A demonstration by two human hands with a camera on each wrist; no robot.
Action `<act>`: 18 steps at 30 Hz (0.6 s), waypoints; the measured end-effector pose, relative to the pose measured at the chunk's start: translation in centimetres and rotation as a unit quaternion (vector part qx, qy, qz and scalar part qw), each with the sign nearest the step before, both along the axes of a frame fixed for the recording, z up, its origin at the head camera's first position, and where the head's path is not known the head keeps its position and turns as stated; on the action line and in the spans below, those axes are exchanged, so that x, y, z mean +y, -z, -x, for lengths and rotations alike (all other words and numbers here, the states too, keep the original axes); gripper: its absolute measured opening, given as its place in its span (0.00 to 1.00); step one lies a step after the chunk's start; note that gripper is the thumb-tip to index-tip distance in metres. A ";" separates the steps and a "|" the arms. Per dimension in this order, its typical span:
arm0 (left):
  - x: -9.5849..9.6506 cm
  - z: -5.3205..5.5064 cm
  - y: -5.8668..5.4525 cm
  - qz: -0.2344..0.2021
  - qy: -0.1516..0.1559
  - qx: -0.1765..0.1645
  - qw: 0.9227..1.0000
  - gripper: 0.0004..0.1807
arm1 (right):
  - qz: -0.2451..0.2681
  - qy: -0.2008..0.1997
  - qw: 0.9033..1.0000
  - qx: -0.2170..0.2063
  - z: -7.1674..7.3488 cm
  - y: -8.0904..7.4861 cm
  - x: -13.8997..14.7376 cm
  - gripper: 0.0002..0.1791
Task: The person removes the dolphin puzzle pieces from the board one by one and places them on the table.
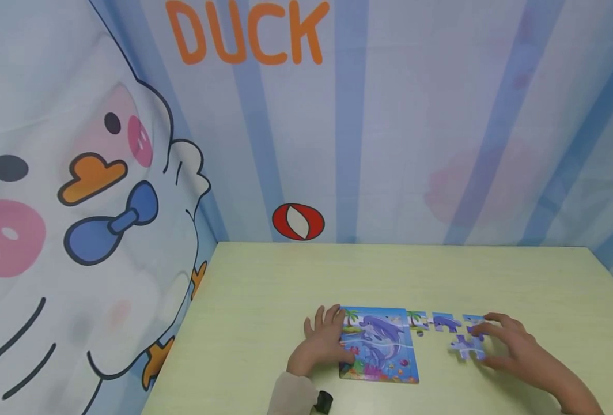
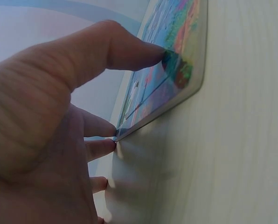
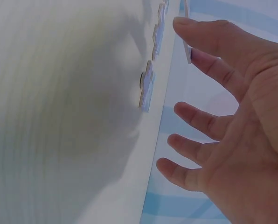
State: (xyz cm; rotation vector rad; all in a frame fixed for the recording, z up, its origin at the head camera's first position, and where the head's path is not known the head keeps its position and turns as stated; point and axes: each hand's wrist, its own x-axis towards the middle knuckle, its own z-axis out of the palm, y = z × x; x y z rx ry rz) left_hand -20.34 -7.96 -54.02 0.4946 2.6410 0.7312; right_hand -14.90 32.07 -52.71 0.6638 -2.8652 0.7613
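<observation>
1. We see a jigsaw puzzle piece (image 1: 465, 347) in the right hand (image 1: 519, 350), pinched between thumb and index finger. It juts out to the left of those fingertips; the right wrist view shows it edge-on.
2. The hand's other three fingers are spread and loosely bent, gripping nothing.
3. Just beyond the pinching fingers, we find three more pieces in a row on the table: a bird piece (image 1: 473, 319) partly hidden by the index finger, a dolphin piece (image 1: 445, 323) to its left, and a palm-tree piece (image 1: 417, 320) farthest from those fingers.
4. Left of that row, between the two hands, lies the dolphin picture board (image 1: 381, 346).
5. The left hand (image 1: 323, 340) has its fingers spread and released: we see its thumb resting on the board's near left part and its fingertips touching the far left corner.
6. Behind the left fingers come a pale sleeve (image 1: 292, 393) and a small black object (image 1: 324, 402) at the wrist.
7. Around all the fingers stretches the pale table (image 1: 265, 279); well beyond them hangs a striped blue backdrop (image 1: 400, 115) lettered "DUCK".
</observation>
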 end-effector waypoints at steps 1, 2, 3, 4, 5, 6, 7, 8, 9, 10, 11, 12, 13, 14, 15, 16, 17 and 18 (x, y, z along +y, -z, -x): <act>0.0 0.0 0.1 0.000 0.000 0.001 1.000 0.56 | 0.000 0.000 1.000 -0.007 0.0 0.0 0.2 0.21; 0.0 -0.1 0.2 0.000 0.000 0.000 1.000 0.56 | -0.002 0.001 1.000 -0.013 0.0 0.1 0.4 0.21; 0.0 -0.1 0.2 -0.001 0.000 -0.002 1.000 0.56 | -0.002 0.002 1.000 -0.022 -0.1 0.1 0.6 0.21; 0.0 -0.1 0.2 -0.001 0.000 -0.001 1.000 0.56 | -0.003 0.004 1.000 -0.029 -0.1 0.1 0.8 0.21; 0.0 -0.1 0.2 -0.001 0.001 0.000 1.000 0.56 | -0.003 0.006 0.999 -0.034 -0.1 0.2 1.0 0.21; 0.0 -0.2 0.2 -0.003 0.001 0.000 1.000 0.56 | -0.003 0.005 0.999 -0.036 -0.2 0.2 1.2 0.21; 0.0 -0.2 0.1 -0.004 0.001 0.000 1.000 0.56 | -0.002 0.006 0.999 -0.037 -0.3 0.2 1.4 0.21; 0.0 -0.2 0.1 -0.004 0.001 0.001 1.000 0.56 | -0.001 0.008 0.999 -0.038 -0.3 0.3 1.5 0.21; 0.1 -0.2 0.0 -0.006 0.001 0.002 1.000 0.56 | -0.002 0.010 0.999 -0.040 -0.3 0.3 1.7 0.20; 0.1 -0.2 -0.1 -0.007 0.001 0.003 1.000 0.56 | -0.004 0.013 0.999 -0.044 -0.4 0.3 1.9 0.20; 0.1 -0.1 -0.1 -0.009 0.000 0.004 1.000 0.56 | -0.005 0.016 0.999 -0.049 -0.4 0.3 2.0 0.20; 0.1 -0.1 -0.2 -0.009 0.000 0.004 1.000 0.56 | -0.007 0.018 0.998 -0.054 -0.4 0.3 2.2 0.20; 0.1 -0.1 -0.2 -0.009 -0.001 0.005 1.000 0.56 | -0.011 0.021 0.998 -0.059 -0.4 0.3 2.3 0.19; 0.1 -0.1 -0.2 -0.008 0.000 0.005 1.000 0.56 | -0.014 0.024 0.998 -0.065 -0.5 0.3 2.4 0.19; 0.1 -0.1 -0.2 -0.008 0.000 0.005 1.000 0.56 | -0.018 0.026 0.997 -0.067 -0.5 0.3 2.6 0.19; 0.1 -0.2 -0.2 -0.008 0.000 0.005 1.000 0.56 | -0.021 0.026 0.997 -0.070 -0.5 0.4 2.7 0.19; 0.1 -0.2 -0.1 -0.006 0.000 0.005 1.000 0.56 | -0.025 0.026 0.997 -0.070 -0.5 0.4 2.8 0.19; 0.1 -0.2 -0.1 -0.005 0.000 0.005 1.000 0.56 | -0.028 0.026 0.997 -0.072 -0.5 0.5 2.8 0.19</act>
